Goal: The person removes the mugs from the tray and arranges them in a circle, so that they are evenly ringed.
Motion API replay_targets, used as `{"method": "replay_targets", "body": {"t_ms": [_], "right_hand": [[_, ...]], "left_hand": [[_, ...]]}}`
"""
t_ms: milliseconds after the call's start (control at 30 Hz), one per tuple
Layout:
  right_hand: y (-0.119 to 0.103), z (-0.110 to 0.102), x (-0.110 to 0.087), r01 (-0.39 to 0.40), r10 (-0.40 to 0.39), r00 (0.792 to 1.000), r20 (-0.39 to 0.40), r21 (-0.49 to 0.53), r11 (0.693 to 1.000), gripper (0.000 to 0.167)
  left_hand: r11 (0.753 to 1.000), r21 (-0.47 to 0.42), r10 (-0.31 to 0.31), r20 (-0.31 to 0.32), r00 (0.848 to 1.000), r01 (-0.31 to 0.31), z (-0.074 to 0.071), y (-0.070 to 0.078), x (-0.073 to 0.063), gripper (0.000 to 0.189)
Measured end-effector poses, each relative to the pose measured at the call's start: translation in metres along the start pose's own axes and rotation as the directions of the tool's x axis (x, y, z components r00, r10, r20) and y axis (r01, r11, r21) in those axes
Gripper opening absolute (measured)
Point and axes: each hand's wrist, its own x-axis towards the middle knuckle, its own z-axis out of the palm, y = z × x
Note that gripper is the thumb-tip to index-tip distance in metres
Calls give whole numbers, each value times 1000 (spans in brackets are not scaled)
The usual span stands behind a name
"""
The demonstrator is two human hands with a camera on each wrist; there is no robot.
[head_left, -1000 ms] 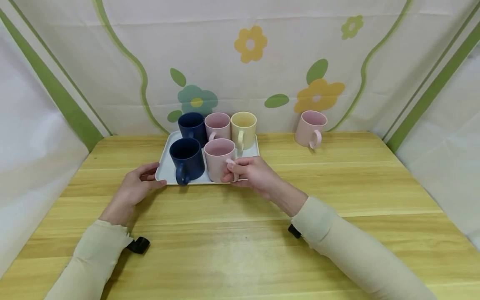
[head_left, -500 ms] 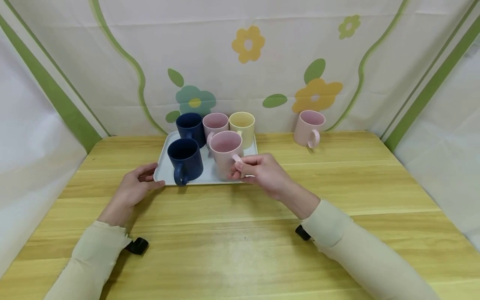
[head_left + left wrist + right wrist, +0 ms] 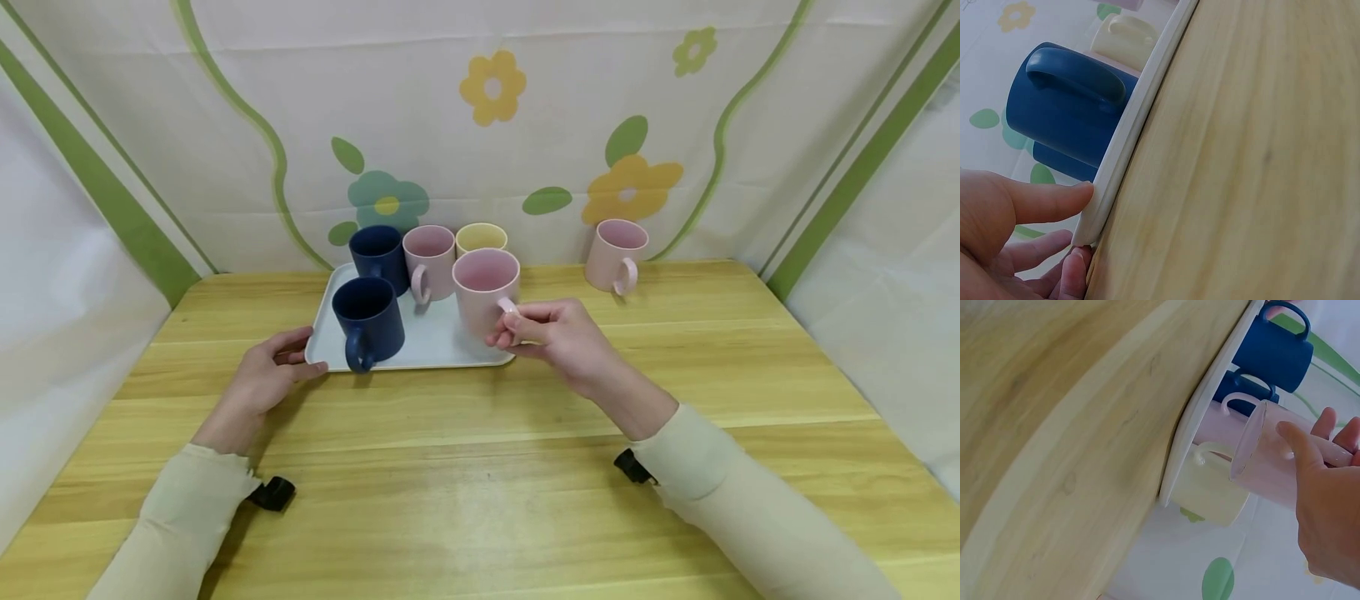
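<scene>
My right hand [image 3: 555, 337] pinches the handle of a pink mug [image 3: 483, 292], held upright over the right part of a white tray [image 3: 442, 354]. The right wrist view shows the gap between this mug's base [image 3: 1250, 440] and the tray. At the tray's front left corner, my left hand [image 3: 270, 371] grips the rim. Its thumb [image 3: 1060, 200] lies on the rim and its fingertips curl beneath the corner. Two navy mugs [image 3: 371, 321] stand on the tray's left side. Behind are another pink mug [image 3: 431, 267] and a yellow mug [image 3: 482, 237], partly hidden by the held one.
A third pink mug [image 3: 617, 254] stands on the wooden table [image 3: 480, 483] at the back right, off the tray. A white cloth [image 3: 420, 100] printed with flowers hangs right behind the table. Black wrist cameras [image 3: 272, 493] sit under both sleeves.
My right hand has lifted the pink mug from its place beside the front navy mug and moved it up and right. My left hand stays on the tray corner.
</scene>
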Motion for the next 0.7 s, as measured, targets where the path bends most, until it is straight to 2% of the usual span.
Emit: {"method": "replay_targets", "body": {"t_ms": [133, 533, 700], "right_hand": [[-2, -5, -2, 7, -7, 1000, -20, -1, 1000, 17], [0, -30, -6, 36, -37, 997, -62, -24, 999, 16], [2, -41, -11, 38, -40, 997, -72, -28, 999, 23]], "left_hand": [[1000, -7, -1, 0, 1000, 1, -1, 0, -1, 80], [1000, -12, -1, -3, 1000, 1, 1, 3, -1, 79], [1000, -20, -8, -12, 1000, 8, 1, 3, -1, 78]]}}
